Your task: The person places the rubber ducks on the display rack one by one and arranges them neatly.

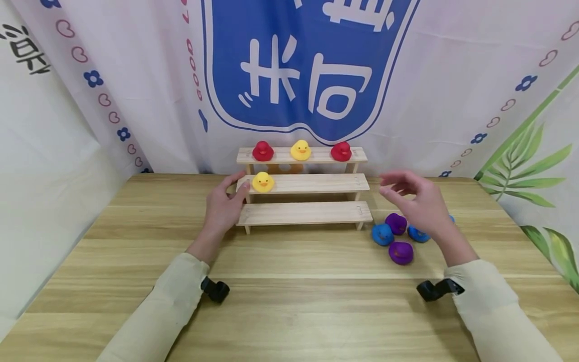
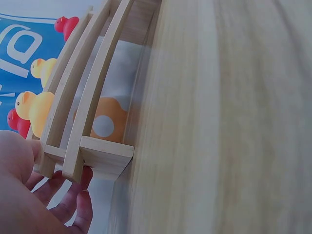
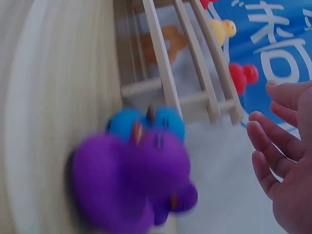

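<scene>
A three-step wooden rack (image 1: 312, 213) stands on the table. My left hand (image 1: 223, 206) holds its left end at the middle step, thumb near a yellow rubber duck (image 1: 263, 182) and fingers curled round the plank ends in the left wrist view. Along the top step sit a red duck (image 1: 263, 151), a yellow duck (image 1: 300, 150) and another red duck (image 1: 341, 151). My right hand (image 1: 418, 203) hovers right of the rack, its fingers loosely bent around nothing. Below it lie a blue duck (image 1: 382, 235), a purple duck (image 1: 401, 253) and several more, partly hidden by the hand.
The wood-grain table (image 1: 289, 306) runs toward me in front of the rack. Behind the rack hangs a white cloth with a blue printed sign (image 1: 298, 65). Cloth with a leaf print (image 1: 524, 176) borders the right side.
</scene>
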Motion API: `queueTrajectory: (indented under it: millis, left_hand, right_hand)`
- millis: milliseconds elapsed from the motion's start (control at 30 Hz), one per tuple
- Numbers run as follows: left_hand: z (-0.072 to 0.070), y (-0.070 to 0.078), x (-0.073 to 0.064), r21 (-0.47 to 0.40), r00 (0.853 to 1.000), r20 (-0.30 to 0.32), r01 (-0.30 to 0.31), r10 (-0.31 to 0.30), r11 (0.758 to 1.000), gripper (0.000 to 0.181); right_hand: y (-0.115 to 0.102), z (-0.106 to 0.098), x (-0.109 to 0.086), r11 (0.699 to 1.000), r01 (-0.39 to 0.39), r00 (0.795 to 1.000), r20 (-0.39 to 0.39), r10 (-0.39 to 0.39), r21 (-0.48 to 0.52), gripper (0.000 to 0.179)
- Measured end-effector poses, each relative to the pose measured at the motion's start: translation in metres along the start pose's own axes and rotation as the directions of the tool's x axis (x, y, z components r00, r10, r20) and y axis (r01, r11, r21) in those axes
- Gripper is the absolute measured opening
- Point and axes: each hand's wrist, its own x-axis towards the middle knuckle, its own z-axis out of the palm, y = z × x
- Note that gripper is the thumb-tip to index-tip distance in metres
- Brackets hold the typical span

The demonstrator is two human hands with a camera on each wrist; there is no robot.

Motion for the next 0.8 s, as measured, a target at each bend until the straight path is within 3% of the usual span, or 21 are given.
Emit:
queueTrajectory:
  millis: [133, 333, 800]
  left_hand:
    - [0.0, 0.0, 0.0, 0.0, 1.0, 0.002, 0.007, -0.007, 1.0, 0.049]
    - [0.0, 0.001, -0.001, 0.006, 1.0, 0.0, 0.004, -0.004, 1.0, 0.049]
    - [0.0, 0.002, 0.001, 0.019, 1.0, 0.0, 0.013, -0.013, 1.0, 0.05]
  right_hand:
    - [0.014, -0.014, -0.01, 0.999, -0.048, 0.999, -0.006, 0.048, -0.025, 0.038]
    - [0.032, -0.033, -0.022, 0.997, -0.06, 0.998, -0.005, 0.059, -0.044, 0.038]
    - [0.08, -0.068, -0.042, 0.983, -0.15, 0.985, 0.068, 0.158, -0.101, 0.05]
